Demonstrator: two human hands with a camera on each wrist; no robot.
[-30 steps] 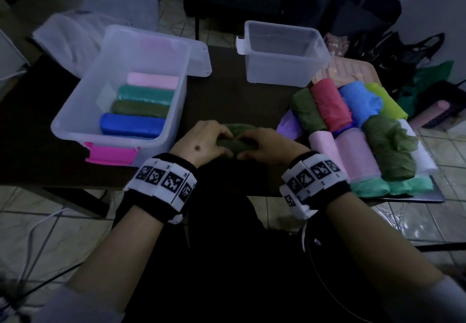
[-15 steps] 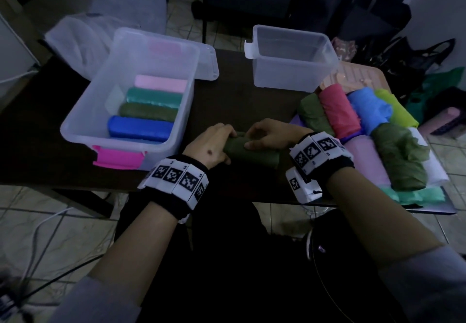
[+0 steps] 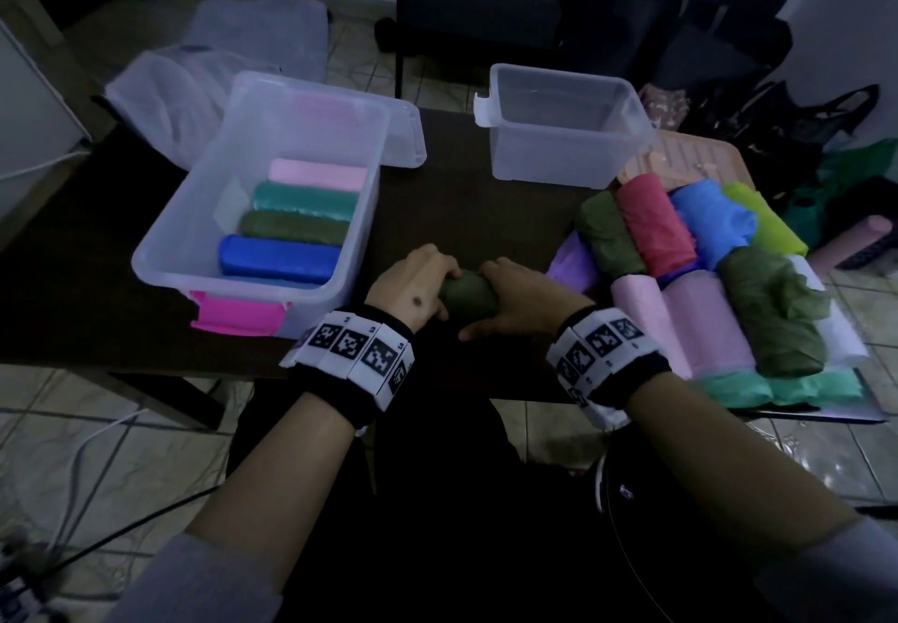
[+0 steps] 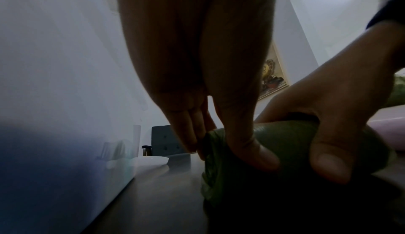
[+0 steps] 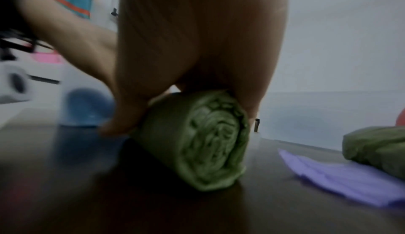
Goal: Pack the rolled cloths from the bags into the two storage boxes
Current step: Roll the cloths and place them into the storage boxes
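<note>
- Here both hands work one olive roll (image 3: 469, 300) lying on the counter (image 3: 476, 214) at its near edge, between the two boxes.
- The left hand (image 3: 413, 289) curls round the roll's left end; the left wrist view shows its thumb (image 4: 247, 144) over the cloth and its fingers (image 4: 190, 130) tucked behind, likely to keep that end from unwinding.
- The right hand (image 3: 522, 304) grips the right part, its thumb pressing the near side; in the right wrist view the spiral end (image 5: 210, 137) looks tight, so I judge this to be a last firming of the roll before packing.
- The left box (image 3: 160, 258) sits just left of the hands and holds four rolls side by side: pink (image 3: 318, 174), teal (image 3: 303, 199), olive (image 3: 294, 229) and blue (image 3: 279, 258). A row like this leaves room at the far end, which probably makes it the next home for the held roll.
- The right box (image 3: 563, 156), farther back, looks empty.
- A pile of loose bundles (image 3: 704, 282) waits at the right, within easy reach of the right hand, so much of the task is left.
- Against half a second ago, the hands have closed in: less of the olive roll shows between them, and the right hand now covers more of it. The roll lies in much the same spot, and the box contents are unchanged.
</note>
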